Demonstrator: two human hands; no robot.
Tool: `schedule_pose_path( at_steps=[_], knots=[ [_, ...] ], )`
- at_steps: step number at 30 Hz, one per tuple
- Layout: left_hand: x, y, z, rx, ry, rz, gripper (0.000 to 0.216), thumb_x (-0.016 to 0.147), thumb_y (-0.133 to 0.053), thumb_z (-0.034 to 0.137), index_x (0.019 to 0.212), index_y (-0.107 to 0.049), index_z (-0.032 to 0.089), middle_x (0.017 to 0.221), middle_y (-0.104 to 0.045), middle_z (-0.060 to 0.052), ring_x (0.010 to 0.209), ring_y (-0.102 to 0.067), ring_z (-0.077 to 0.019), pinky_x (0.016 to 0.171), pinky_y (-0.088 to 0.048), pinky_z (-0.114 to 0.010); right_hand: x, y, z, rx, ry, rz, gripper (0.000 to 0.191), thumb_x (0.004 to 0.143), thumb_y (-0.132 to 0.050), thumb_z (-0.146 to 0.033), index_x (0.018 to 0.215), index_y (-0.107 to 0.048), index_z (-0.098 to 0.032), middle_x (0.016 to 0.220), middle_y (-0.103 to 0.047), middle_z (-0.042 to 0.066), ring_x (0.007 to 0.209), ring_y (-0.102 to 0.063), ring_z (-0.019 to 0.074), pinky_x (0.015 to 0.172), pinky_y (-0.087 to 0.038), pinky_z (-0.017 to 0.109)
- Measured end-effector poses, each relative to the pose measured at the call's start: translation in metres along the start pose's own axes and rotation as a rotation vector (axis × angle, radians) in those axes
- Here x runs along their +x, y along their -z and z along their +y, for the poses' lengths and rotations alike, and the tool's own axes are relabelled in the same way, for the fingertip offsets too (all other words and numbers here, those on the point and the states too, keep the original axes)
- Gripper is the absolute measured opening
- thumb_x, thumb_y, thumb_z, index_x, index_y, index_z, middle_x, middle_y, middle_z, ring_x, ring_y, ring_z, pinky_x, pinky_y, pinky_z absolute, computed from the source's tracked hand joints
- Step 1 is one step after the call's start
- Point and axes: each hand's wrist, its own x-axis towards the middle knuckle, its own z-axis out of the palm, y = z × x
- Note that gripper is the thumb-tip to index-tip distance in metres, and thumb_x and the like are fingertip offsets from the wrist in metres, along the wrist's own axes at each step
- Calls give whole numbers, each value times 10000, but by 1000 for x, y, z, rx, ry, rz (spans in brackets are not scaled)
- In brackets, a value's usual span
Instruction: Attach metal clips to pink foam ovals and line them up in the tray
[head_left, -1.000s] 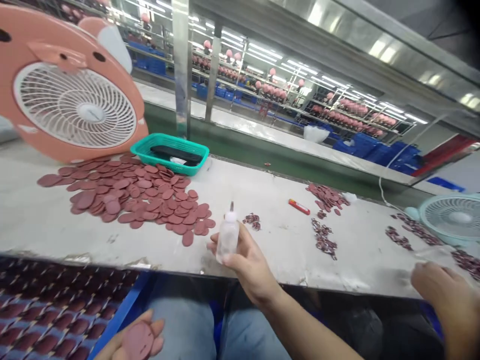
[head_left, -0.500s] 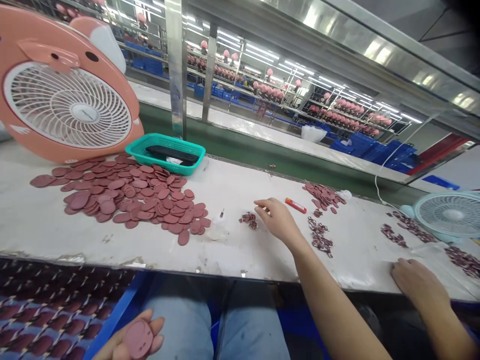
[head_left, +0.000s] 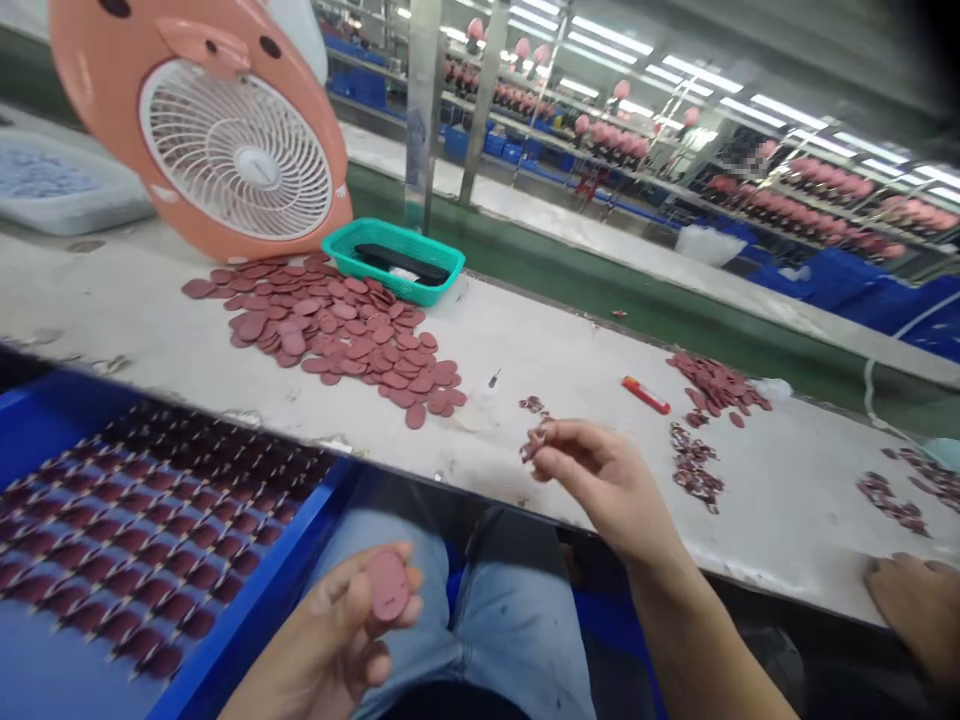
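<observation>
In my left hand [head_left: 334, 630], above my lap, is a flat dusty-red oval disc [head_left: 388, 586] with small slits, held between thumb and fingers. My right hand [head_left: 611, 485] pinches a small dark-red piece [head_left: 531, 447] with pale bits just over the table's front part. A few similar small pieces [head_left: 534, 404] lie on the table beyond its fingertips. Left of them spreads a large heap of red oval discs [head_left: 330, 330].
Left of my legs sits a blue crate [head_left: 247, 590] with rows of dark-red pieces. An orange fan [head_left: 187, 225], a green basket [head_left: 442, 292] and a red stick-like thing [head_left: 645, 394] stand or lie on the table. More small parts [head_left: 696, 470] lie right, near another person's hand [head_left: 919, 605].
My right hand has picked up a small dark-red piece and drawn it toward me. My left hand has risen with the disc. The view has turned left and down.
</observation>
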Motion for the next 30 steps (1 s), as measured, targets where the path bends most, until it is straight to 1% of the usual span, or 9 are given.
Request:
schedule_pose_path(
  at_steps=[3, 4, 6, 9, 12, 14, 22, 27, 30],
  knots=[
    [-7, -8, -1, 10, 67, -37, 421, 475, -953, 453, 784, -825, 198, 678, -759, -21, 591, -678, -115, 438, -486, -132, -28, -29, -27, 234, 17, -209, 194, 893, -680, -385, 994, -717, -223, 890, -757, 34, 755, -728, 165, 652, -604, 284],
    [-8, -8, -1, 16, 80, -53, 440, 473, -953, 464, 787, -824, 184, 664, -739, -19, 585, -664, -113, 440, -490, -135, -34, -37, -33, 266, 39, -265, 141, 896, -690, -331, 996, -726, -238, 882, -756, 22, 760, -726, 158, 658, -596, 276],
    [-8, -6, -1, 22, 88, -102, 453, 498, -942, 485, 795, -822, 165, 643, -698, -12, 581, -641, -107, 443, -490, -134, -42, -47, -41, 232, 124, -331, 103, 890, -707, -245, 988, -738, -255, 867, -753, 4, 761, -711, 146, 672, -571, 269],
    [-6, 1, -2, 22, 88, -204, 389, 573, -916, 484, 772, -817, 164, 630, -658, -4, 592, -623, -99, 464, -495, -124, -45, -52, -43, 106, 247, -351, 118, 879, -726, -204, 985, -736, -255, 847, -749, -15, 745, -679, 133, 685, -541, 265],
    [-2, 9, -6, 19, 84, -293, 317, 643, -887, 465, 731, -803, 172, 639, -660, -5, 596, -613, -90, 478, -500, -117, -45, -52, -42, 92, 283, -360, 121, 880, -728, -199, 995, -734, -236, 831, -746, -14, 736, -660, 125, 678, -525, 248],
    [0, 13, -8, 8, 76, -325, 295, 676, -869, 459, 719, -799, 175, 639, -662, -5, 582, -600, -82, 476, -500, -114, -45, -51, -42, 105, 301, -365, 115, 878, -731, -187, 989, -734, -214, 819, -744, -7, 729, -653, 117, 675, -515, 234],
    [0, 16, -10, 27, 95, -287, 296, 664, -875, 461, 753, -806, 187, 668, -684, -12, 586, -604, -86, 476, -506, -124, -42, -52, -43, 81, 354, -419, 125, 890, -709, -140, 1011, -725, -172, 832, -740, 8, 749, -659, 102, 719, -507, 215],
    [1, 16, -10, 37, 118, -289, 324, 655, -875, 481, 727, -794, 175, 628, -658, -4, 567, -586, -83, 461, -487, -115, -40, -50, -46, 51, 401, -438, 115, 894, -699, -115, 1003, -712, -151, 830, -744, 6, 760, -665, 95, 744, -508, 208],
    [1, 15, -10, 49, 114, -284, 324, 661, -871, 478, 751, -798, 175, 626, -653, 0, 557, -571, -80, 460, -486, -117, -39, -50, -48, 34, 431, -450, 107, 897, -691, -105, 998, -700, -139, 834, -742, 11, 763, -661, 99, 733, -511, 211]
  ],
)
